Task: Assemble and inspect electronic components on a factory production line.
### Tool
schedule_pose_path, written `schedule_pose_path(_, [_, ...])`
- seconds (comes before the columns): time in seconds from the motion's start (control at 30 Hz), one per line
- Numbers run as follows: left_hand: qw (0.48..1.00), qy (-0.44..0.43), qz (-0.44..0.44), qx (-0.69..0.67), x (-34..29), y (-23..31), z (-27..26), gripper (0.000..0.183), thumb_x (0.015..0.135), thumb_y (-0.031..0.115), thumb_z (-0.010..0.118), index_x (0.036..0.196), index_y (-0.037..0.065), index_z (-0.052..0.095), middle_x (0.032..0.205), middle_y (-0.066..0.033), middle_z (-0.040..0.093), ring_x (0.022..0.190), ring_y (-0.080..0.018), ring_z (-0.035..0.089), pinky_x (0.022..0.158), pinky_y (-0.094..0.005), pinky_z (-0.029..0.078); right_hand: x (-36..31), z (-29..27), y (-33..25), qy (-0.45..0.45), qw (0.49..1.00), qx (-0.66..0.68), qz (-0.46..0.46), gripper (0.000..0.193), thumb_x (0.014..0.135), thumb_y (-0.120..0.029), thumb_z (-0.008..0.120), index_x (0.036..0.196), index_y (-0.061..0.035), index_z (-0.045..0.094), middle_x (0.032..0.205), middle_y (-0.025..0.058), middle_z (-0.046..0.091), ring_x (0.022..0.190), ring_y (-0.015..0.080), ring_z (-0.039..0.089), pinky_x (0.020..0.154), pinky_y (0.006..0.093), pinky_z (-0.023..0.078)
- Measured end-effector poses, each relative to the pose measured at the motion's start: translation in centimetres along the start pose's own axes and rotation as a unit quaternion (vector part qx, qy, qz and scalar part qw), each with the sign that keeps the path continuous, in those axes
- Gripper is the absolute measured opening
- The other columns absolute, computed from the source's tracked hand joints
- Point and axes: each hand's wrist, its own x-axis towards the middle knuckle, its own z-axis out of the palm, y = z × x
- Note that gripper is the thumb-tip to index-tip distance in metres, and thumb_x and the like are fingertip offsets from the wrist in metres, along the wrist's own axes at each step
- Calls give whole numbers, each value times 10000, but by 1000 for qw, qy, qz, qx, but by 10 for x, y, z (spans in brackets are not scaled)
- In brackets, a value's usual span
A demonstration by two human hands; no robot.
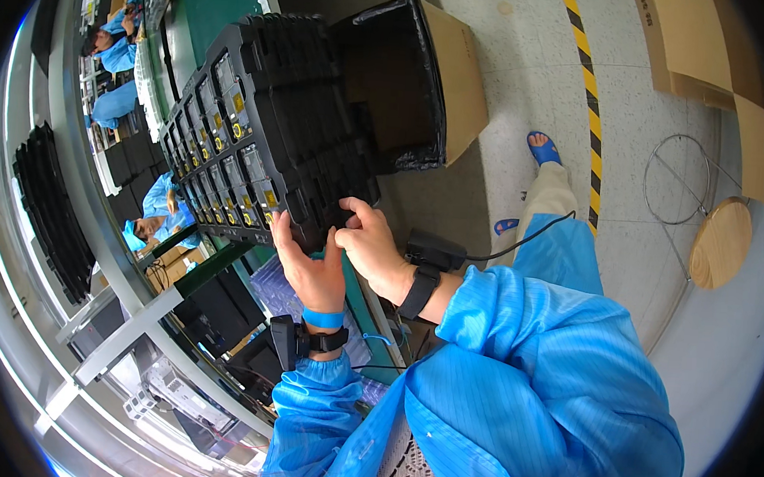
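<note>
Two blue sleeves (pixel 559 354) reach up from the lower edge, with a black strap and a small dark box on each wrist; a blue band (pixel 323 319) circles the left wrist as well, and a black cable (pixel 526 240) runs from the right one. The left hand (pixel 310 273) has its grip on the near edge of a stack of black trays (pixel 306 120), fingers up on the compartment side and thumb close to the right hand (pixel 372 251). The right grip is narrow, forefinger and thumb against that same edge; whether it pinches the plastic I cannot tell. The stack lies just ahead of both hands, between the green tabletop (pixel 217 1) and an open cardboard box (pixel 457 81) lined with black plastic. Small parts (pixel 233 103) with yellow marks sit in the trays' compartments. Bubble wrap (pixel 278 289) lies left of the left wrist. To the right, a foot in a blue sandal (pixel 543 150) stands on the floor (pixel 517 37) near striped tape (pixel 592 120), with a round wooden seat (pixel 721 242) beyond. Farther left, past a metal frame (pixel 123 258), are co-workers in blue (pixel 115 104).
</note>
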Motion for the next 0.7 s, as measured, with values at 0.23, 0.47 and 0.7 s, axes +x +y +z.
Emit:
schedule_pose_path(0.23, [1000,-6,1,-4,0,0,0,659,685,-4,649,1262,-4,332,1158,-196,472,1057,-290,487,900,-342,375,-4,-2,-7,88,951,-269,-121,435,705,-175,542,1120,-60,484,1182,135,410,1085,321,405,913,419,330])
schedule_pose_path(0.47, [999,-17,-44,-24,0,3,-2,654,679,28,685,1240,-9,352,1269,-223,386,1189,-355,379,961,-386,338,-1,-2,2,81,961,-216,-155,462,693,-146,547,1130,-25,460,1183,139,441,1095,318,423,901,378,356])
schedule_pose_path(0.7, [999,-11,-34,-12,0,3,-1,639,691,17,665,1245,-6,348,1187,-206,432,1096,-310,438,915,-361,363,12,1,-9,81,985,153,-15,565,695,-72,519,1223,59,367,1082,165,480,983,233,477,847,299,388])
